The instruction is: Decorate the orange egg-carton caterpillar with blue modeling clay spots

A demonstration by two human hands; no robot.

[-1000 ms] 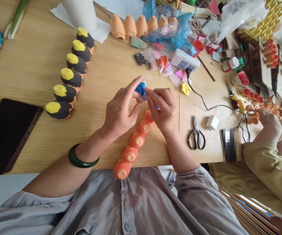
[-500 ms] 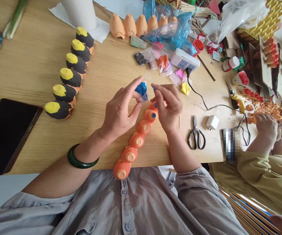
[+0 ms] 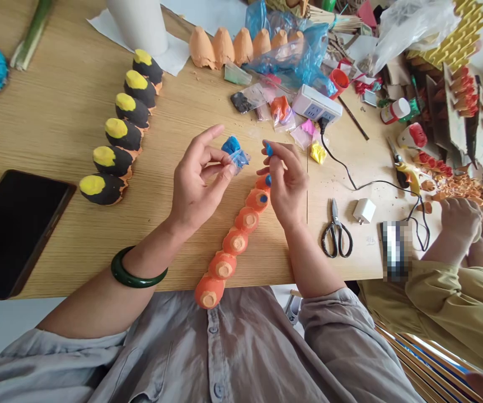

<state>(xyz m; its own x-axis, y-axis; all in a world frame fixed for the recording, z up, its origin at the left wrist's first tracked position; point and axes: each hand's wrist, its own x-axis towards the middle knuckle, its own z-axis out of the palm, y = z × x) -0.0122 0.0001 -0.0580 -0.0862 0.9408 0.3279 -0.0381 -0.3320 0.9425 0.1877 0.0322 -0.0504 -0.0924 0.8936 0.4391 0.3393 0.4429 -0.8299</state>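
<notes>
Between the thumb and fingers of my left hand (image 3: 201, 179) is a small plastic bag of blue clay (image 3: 233, 148), with some clay showing at its top. My right hand (image 3: 286, 182) pinches a small piece of blue clay (image 3: 268, 149) between thumb and index finger. Below and between my hands runs a row of orange-coated egg-carton cups (image 3: 238, 240), from the table edge up toward my right hand. The two far cups carry blue dots on their tops; the nearer ones show bare, pale round tops. My right hand partly hides the far end.
Egg-carton cups in black and yellow (image 3: 117, 130) stand at left, above a phone (image 3: 18, 224). Scissors (image 3: 336, 229), a white charger (image 3: 364, 211) and a power strip (image 3: 317, 104) lie at right. Clay bags (image 3: 281, 109) lie ahead. A co-worker's hands (image 3: 462, 224) are at far right.
My left hand has turned and shifted slightly left with the blue clay bag, its index finger lifting off. My right hand has moved a little, still pinching the blue piece.
</notes>
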